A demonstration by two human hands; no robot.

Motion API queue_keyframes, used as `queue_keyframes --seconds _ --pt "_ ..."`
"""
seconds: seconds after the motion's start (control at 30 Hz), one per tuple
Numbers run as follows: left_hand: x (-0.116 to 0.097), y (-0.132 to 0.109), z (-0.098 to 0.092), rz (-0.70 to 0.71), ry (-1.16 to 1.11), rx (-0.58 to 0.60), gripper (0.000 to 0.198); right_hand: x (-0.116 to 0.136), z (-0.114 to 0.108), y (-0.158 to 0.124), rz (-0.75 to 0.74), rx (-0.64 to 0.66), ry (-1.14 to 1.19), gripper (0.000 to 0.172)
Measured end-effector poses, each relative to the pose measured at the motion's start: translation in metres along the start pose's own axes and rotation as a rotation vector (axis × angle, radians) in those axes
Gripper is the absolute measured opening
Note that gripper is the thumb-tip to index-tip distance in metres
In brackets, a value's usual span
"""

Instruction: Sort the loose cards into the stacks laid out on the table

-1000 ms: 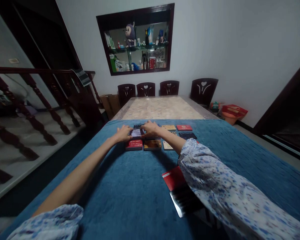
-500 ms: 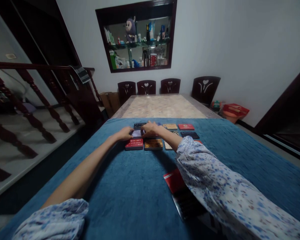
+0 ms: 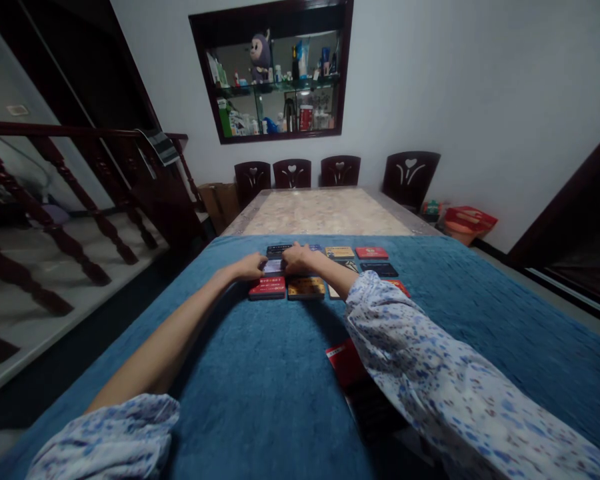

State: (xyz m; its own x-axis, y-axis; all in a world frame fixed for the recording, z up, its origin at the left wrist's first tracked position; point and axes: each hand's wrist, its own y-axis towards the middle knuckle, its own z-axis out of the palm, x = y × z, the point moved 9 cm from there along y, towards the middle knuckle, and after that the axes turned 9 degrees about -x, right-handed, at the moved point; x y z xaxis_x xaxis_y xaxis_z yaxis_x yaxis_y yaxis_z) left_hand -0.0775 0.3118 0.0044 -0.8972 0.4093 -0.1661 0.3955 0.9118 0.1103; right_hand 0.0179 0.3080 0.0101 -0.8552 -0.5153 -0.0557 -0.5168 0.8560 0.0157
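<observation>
Several card stacks lie in rows on the blue cloth (image 3: 260,373). My left hand (image 3: 251,266) touches the left edge of a pale stack (image 3: 273,267) in the middle row. My right hand (image 3: 300,259) is at that stack's right edge, its fingers bent down; whether it grips the stack is too small to tell. Nearer me are a red stack (image 3: 267,288) and a gold-brown stack (image 3: 306,289). Behind sit a dark stack (image 3: 279,251), a yellow one (image 3: 339,253) and a red one (image 3: 372,253). A dark stack (image 3: 379,270) lies at the right. My right forearm covers part of the near row.
A red and black flat item (image 3: 347,363) lies partly under my right sleeve. Beyond the cloth is the bare tabletop (image 3: 330,210), with dark chairs (image 3: 340,171) behind it. A wooden railing (image 3: 55,227) runs along the left.
My right forearm and sleeve have shifted slightly left, showing more of the red item at the right end of the near row. Both hands stay at the pale stack.
</observation>
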Motion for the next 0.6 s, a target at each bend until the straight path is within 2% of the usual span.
queue_keyframes --seconds 0.13,0.33,0.47,0.6 --pt "-0.001 0.0 0.002 0.02 0.041 0.016 0.03 0.0 -0.002 -0.001 -0.001 -0.006 0.003 0.044" --pt "0.004 -0.003 -0.001 0.01 -0.014 0.004 0.044 -0.002 -0.006 -0.005 -0.016 -0.008 0.008 0.047" --pt "0.009 -0.006 -0.009 0.014 -0.049 -0.066 0.045 -0.004 -0.012 -0.008 -0.032 -0.018 0.016 0.051" --pt "0.01 -0.011 -0.02 0.067 -0.003 -0.2 0.04 -0.009 -0.022 -0.012 -0.041 -0.049 0.002 0.05"
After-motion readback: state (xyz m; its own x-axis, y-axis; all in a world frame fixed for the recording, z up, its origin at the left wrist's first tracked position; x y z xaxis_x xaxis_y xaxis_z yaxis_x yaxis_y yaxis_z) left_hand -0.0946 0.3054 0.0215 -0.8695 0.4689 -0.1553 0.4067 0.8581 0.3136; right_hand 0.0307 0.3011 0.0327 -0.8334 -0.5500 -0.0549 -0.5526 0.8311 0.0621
